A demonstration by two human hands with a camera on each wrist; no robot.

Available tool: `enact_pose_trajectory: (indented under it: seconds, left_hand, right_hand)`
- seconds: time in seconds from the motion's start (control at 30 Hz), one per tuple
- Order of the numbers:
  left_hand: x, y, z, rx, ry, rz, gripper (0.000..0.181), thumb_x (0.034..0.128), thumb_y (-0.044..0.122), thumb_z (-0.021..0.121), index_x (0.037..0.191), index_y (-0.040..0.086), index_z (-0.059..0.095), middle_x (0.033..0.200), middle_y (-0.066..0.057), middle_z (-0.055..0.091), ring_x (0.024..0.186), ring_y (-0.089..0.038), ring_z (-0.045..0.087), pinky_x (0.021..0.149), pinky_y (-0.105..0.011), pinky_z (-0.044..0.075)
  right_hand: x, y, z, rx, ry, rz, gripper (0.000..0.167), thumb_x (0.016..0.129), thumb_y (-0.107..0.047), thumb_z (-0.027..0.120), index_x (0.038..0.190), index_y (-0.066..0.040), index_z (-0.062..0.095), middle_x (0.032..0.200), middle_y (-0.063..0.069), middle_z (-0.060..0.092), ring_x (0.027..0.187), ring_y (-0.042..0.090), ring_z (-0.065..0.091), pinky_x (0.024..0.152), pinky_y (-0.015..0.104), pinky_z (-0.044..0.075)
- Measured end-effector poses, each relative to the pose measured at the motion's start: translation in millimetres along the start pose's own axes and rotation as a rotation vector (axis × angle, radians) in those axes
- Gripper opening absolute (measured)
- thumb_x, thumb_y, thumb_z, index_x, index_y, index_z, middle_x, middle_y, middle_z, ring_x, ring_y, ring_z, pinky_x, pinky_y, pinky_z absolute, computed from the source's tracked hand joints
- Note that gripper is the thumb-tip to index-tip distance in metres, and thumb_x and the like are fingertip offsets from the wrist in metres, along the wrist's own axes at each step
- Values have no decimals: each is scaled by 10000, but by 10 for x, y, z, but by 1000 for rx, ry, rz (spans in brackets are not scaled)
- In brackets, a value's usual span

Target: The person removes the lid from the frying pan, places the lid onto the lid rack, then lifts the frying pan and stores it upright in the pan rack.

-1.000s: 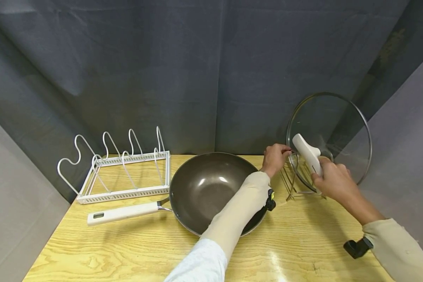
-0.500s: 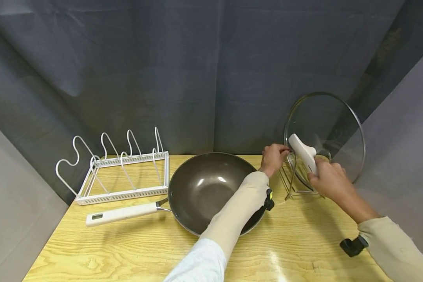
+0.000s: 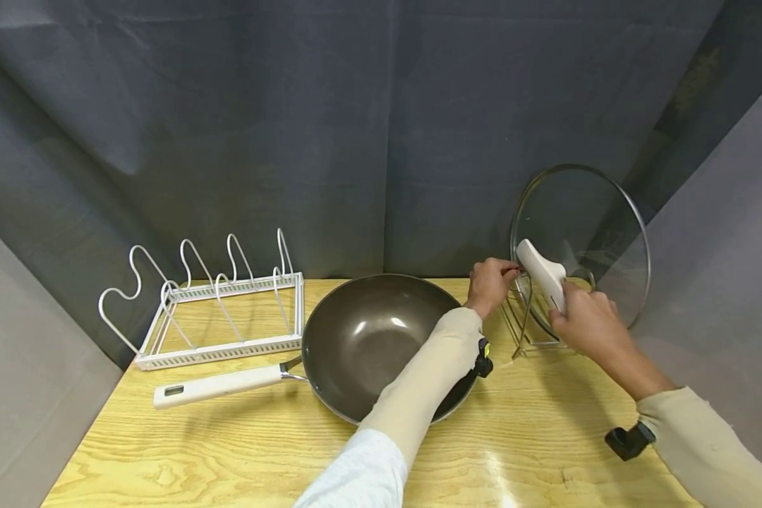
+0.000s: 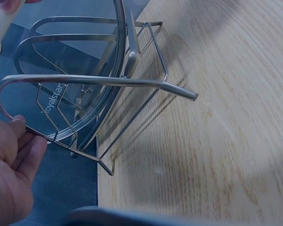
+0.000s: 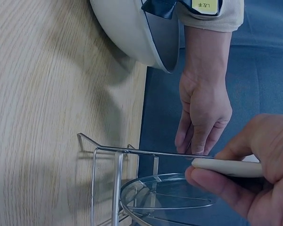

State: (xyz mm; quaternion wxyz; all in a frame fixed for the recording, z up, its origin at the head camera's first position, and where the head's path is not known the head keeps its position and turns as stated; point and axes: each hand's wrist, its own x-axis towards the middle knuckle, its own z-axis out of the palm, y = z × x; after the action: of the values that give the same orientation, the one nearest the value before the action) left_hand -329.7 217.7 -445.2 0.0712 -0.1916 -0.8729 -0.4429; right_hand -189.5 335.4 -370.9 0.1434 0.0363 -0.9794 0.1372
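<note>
At the right of the head view a glass lid (image 3: 616, 212) with a metal rim stands upright in a metal wire rack (image 3: 524, 324). My right hand (image 3: 593, 321) grips the lid's white handle (image 3: 542, 271), also seen in the right wrist view between thumb and fingers. My left hand (image 3: 490, 282) pinches the rack's curved wire; in the left wrist view the left fingers (image 4: 30, 150) hold that metal loop (image 4: 75, 79). Seen from the left wrist, the lid's rim passes between the rack's loops.
A dark wok (image 3: 381, 339) sits mid-table under my left forearm, its white handle (image 3: 219, 386) pointing left. Behind that handle stands a white rack (image 3: 222, 347) with several wire loops. A dark curtain (image 3: 260, 141) hangs along the table's back edge.
The lid and my right hand have shifted slightly left in the head view, with the view itself moving a little. My left hand keeps its hold on the rack.
</note>
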Motion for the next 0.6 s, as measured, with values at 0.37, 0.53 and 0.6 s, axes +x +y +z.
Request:
enact_pose_trajectory:
  seconds: [0.37, 0.53, 0.6]
  left_hand:
    - [-8, 8, 3, 15, 19, 3, 185, 1002, 306, 670, 1115, 267, 811, 1066, 117, 774, 979, -33, 706, 848, -196, 503]
    - [-2, 9, -1, 33, 20, 5, 180, 998, 309, 675, 1109, 276, 813, 1073, 125, 771, 1001, -29, 704, 853, -193, 501]
    - [-1, 9, -3, 39, 21, 9, 179, 996, 307, 677, 1108, 275, 814, 1076, 124, 771, 1007, -30, 704, 852, -190, 502]
  right_hand:
    - [-24, -42, 39, 2, 41, 15, 381, 859, -60, 649, 1138, 185, 565, 742, 317, 617, 622, 498, 612, 586, 668, 429]
    - [-60, -57, 55, 24, 78, 45, 316, 853, -67, 650, 1071, 153, 585, 725, 298, 616, 623, 499, 604, 588, 667, 420]
    - [-77, -61, 62, 35, 88, 63, 306, 855, -75, 652, 1060, 144, 592, 727, 291, 618, 619, 489, 600, 577, 656, 420]
